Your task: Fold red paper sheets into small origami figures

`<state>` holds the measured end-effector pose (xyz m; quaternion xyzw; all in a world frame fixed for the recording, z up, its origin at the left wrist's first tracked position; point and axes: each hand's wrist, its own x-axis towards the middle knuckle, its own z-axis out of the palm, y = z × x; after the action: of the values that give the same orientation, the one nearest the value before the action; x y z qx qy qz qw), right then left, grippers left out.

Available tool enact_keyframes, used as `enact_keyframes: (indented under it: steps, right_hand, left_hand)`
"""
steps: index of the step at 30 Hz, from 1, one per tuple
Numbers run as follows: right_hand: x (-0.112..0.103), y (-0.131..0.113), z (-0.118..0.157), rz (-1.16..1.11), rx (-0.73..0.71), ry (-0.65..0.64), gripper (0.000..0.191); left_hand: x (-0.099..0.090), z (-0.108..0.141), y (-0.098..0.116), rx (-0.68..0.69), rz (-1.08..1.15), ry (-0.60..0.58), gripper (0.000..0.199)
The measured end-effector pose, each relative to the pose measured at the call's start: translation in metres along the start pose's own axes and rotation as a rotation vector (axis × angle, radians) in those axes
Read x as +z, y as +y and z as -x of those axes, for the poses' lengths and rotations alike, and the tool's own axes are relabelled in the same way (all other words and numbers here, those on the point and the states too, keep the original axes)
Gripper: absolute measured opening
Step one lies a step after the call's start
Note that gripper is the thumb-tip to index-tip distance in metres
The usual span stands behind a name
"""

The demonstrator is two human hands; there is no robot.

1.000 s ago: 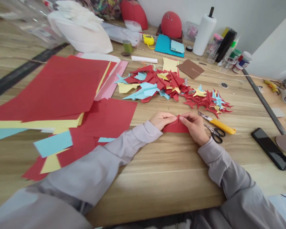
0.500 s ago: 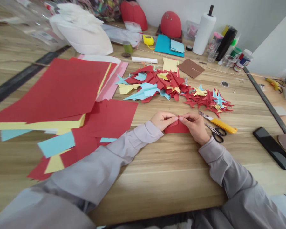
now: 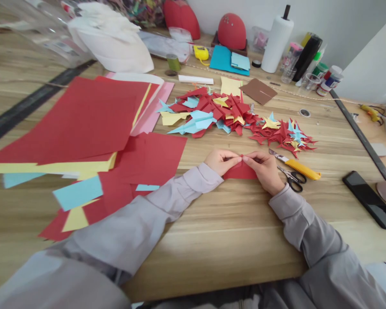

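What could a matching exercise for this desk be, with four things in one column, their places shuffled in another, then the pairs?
1. folded red paper
2. utility knife
3. black smartphone
4. paper towel roll

A. flat near the table's right side
B. upright by the wall
C. pinched between left hand and right hand
D. beside the scissors

Pairs: 1C, 2D, 3A, 4B

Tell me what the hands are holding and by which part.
The left hand and right hand pinch a folded red paper at its top edge.
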<state>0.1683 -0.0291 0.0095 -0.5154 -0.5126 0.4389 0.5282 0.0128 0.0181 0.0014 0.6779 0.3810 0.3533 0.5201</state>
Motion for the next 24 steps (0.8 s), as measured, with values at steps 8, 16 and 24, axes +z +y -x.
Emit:
enact_keyframes:
  steps: [8, 16, 24]
  right_hand:
    - [-0.0007, 0.0034, -0.0013, 0.006, -0.006, 0.065, 0.016]
    - [0.0007, 0.0013, -0.0011, 0.007, -0.012, 0.041, 0.016]
    - [0.0003, 0.0029, -0.0017, -0.020, 0.003, 0.008, 0.018]
  left_hand:
    - [-0.0002, 0.0006, 0.0011, -0.023, 0.023, -0.058, 0.032]
    - [0.0033, 0.0019, 0.0015, 0.024, -0.104, 0.031, 0.027]
    - [0.0031, 0.0016, 0.0003, 0.051, -0.097, 0.050, 0.020]
